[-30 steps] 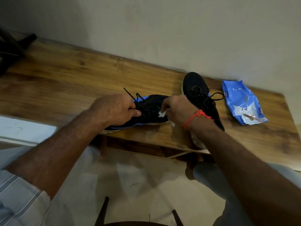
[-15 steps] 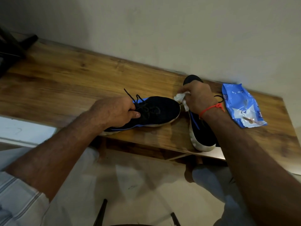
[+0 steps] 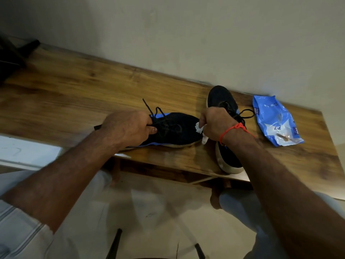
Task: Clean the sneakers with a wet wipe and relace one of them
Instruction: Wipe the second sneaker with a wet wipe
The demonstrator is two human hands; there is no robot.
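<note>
Wooden bench (image 3: pixel 78 94), brown grain, long, set against a pale wall. On it: one black sneaker (image 3: pixel 179 129) with blue trim and white sole, lying crosswise near the front edge; a second black sneaker (image 3: pixel 222 98) just beside it, heel overhanging the edge; a blue wipes packet (image 3: pixel 274 120) at the right end.

Left hand (image 3: pixel 128 128) grips the heel end of a black sneaker (image 3: pixel 175 129) lying sideways on the wooden bench (image 3: pixel 74 94), toe pointing right. Right hand (image 3: pixel 216 124), with a red thread (image 3: pixel 233 128) at the wrist, holds a crumpled white wipe (image 3: pixel 200 130) against that toe. A second black sneaker (image 3: pixel 222 99) lies behind the right hand, with a blue wipe packet (image 3: pixel 276 122) just beside it, near the wall.
</note>
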